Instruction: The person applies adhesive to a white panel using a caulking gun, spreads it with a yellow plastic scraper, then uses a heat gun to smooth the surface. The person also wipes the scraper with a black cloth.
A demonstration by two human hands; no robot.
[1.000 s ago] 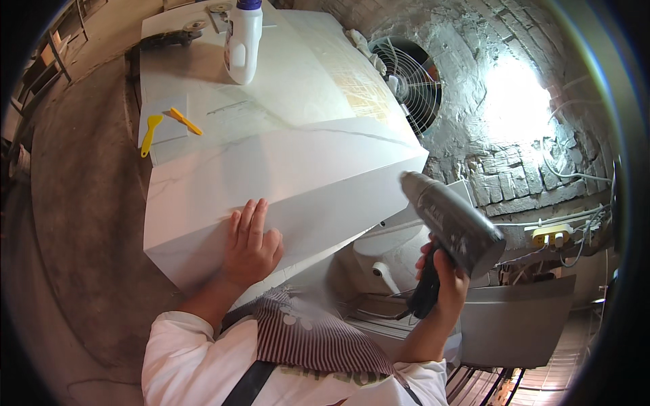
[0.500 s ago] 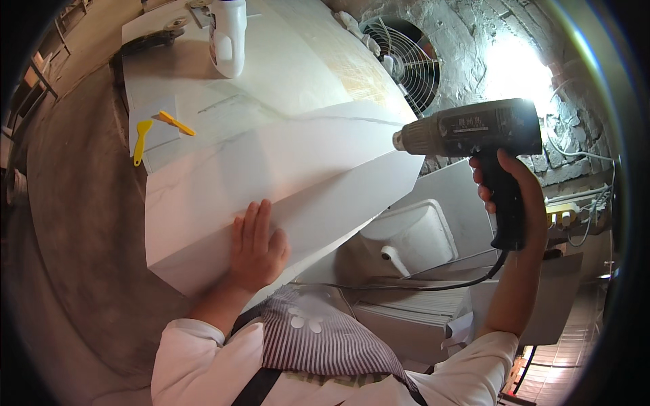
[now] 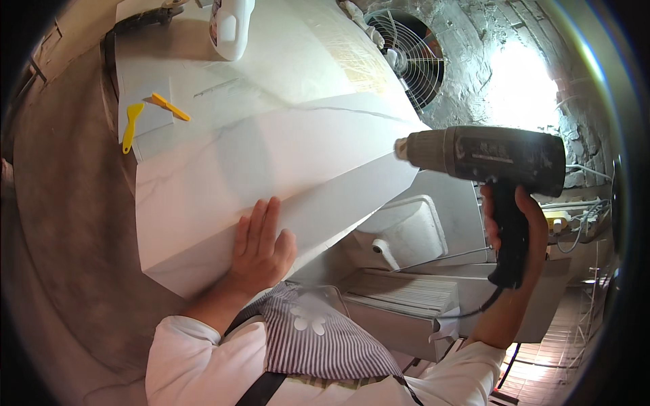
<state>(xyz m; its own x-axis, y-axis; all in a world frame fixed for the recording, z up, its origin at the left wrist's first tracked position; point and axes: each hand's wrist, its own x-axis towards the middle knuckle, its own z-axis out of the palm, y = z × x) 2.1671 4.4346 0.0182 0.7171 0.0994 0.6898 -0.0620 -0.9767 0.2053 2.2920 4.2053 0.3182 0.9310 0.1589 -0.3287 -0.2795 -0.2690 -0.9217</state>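
Note:
My right hand (image 3: 529, 218) is wrapped round the black grip of a heat gun (image 3: 504, 159), raised at the right. Its nozzle points left, over the right end of a white sheet with grey marble veining (image 3: 203, 176). A long straight crease or edge runs across this sheet, and its near strip slopes down toward me. My left hand (image 3: 263, 252) lies on that near strip, fingers stretched out and pointing away from me, holding nothing. From the foot of the grip a black cord hangs down.
Two yellow scrapers (image 3: 132, 127) lie at the table's left, behind them a white bottle (image 3: 231, 30) and a dark tool (image 3: 145, 20). A caged fan (image 3: 406, 61) sits in the rough far wall. Below right are a white basin (image 3: 409, 233) and stacked panels (image 3: 406, 294).
The heat gun has moved slightly down and to the right in my right hand. The whole view has shifted a little. My left hand stays on the sheet.

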